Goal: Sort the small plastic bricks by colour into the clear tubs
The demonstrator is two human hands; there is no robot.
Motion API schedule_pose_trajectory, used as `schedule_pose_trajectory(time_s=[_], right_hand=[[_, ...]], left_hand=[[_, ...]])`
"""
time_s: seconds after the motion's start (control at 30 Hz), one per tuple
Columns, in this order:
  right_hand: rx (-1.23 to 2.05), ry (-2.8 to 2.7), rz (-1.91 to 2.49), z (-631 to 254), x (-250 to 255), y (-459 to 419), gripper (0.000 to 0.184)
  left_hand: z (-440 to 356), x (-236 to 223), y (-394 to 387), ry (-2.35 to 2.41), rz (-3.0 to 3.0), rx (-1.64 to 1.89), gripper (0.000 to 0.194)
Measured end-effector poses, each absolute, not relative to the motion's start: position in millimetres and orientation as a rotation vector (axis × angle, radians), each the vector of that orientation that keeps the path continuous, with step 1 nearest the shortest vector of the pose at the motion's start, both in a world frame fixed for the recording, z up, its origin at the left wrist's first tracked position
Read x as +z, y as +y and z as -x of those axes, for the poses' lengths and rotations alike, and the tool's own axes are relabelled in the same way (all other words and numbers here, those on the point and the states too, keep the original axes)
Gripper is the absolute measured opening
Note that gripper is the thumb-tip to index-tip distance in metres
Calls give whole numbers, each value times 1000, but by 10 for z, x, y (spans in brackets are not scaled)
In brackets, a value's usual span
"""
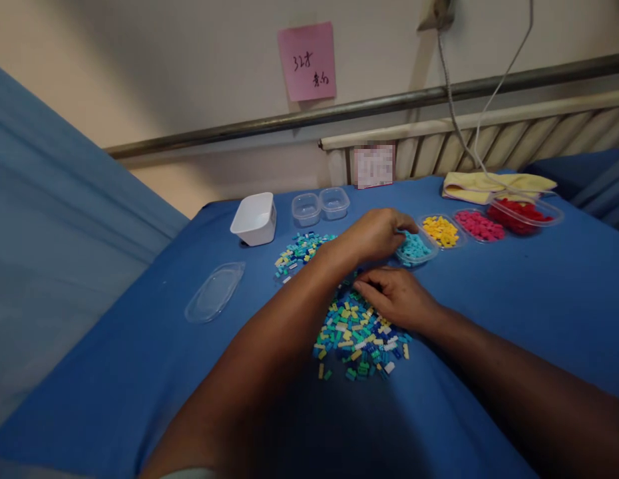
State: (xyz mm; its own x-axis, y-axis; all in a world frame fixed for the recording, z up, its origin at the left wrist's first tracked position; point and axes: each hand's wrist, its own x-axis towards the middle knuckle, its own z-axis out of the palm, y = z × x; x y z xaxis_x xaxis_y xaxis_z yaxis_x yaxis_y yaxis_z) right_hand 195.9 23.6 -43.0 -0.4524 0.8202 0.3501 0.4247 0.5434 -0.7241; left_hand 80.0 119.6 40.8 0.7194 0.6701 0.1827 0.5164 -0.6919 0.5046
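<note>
My left hand [377, 233] reaches across my right arm's side to a small clear tub of turquoise bricks [416, 249]. Its fingers bend over the tub's near-left rim, thumb and forefinger apart, with nothing visible between them. Below it, my right hand [403, 299] rests at the upper right edge of a loose pile of small toy bricks [357, 332] in yellow, green, blue, white and turquoise. Thumb and fingers there come together among the bricks; whatever they pinch is too small to make out. A second heap of mixed bricks [304, 249] lies beyond my left forearm, partly hidden by it.
Right of the turquoise tub stand tubs of yellow bricks [440, 231], pink bricks [480, 226] and red bricks [520, 214], before a yellow cloth [499, 185]. A white tub [255, 219], two clear tubs [306, 210] and a clear lid [214, 293] sit at left.
</note>
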Motion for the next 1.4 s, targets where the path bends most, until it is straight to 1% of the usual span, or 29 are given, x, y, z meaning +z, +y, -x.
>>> schedule_pose_trajectory(time_s=[0.03,0.1,0.17,0.23,0.3,0.37,0.53,0.63,0.77,1.0,1.13,1.23,1.33,1.4], right_hand=[[736,-2068,1002,-1964,-431,235,30],[767,-2039,1001,-1972,-431,233,28],[799,-2015,994,-1974,-430,232,26],[820,-2002,997,-1968,-429,234,26],[833,-1989,1017,-1957,-431,236,27],[839,-1978,1036,-1949,-436,238,29],[885,-1942,1047,-1962,-460,240,31],[915,-1914,1056,-1975,-472,238,33],[913,-1907,1056,-1974,-472,235,35],[902,-1927,1065,-1956,-450,241,34],[866,-1948,1050,-1948,-453,253,31],[832,-1942,1048,-1950,-468,266,37],[836,-1933,1044,-1961,-481,275,42],[848,-1924,1037,-1967,-478,275,42]], left_hand=[[-768,430,1181,913,-2496,500,40],[-604,497,1107,986,-2484,520,38],[-334,564,982,1126,-2481,485,26],[-23,590,822,1259,-2471,312,19],[246,559,646,1384,-2455,108,18],[414,491,473,1468,-2435,5,18],[418,381,173,1478,-2473,-81,19],[345,378,102,1466,-2493,-67,15],[365,342,85,1452,-2477,56,11],[457,285,248,1380,-2072,569,14],[133,352,477,1268,-2096,724,13],[-268,388,686,1191,-2135,793,13],[-605,368,853,1114,-2154,846,18],[-687,328,919,1080,-2198,860,26]])
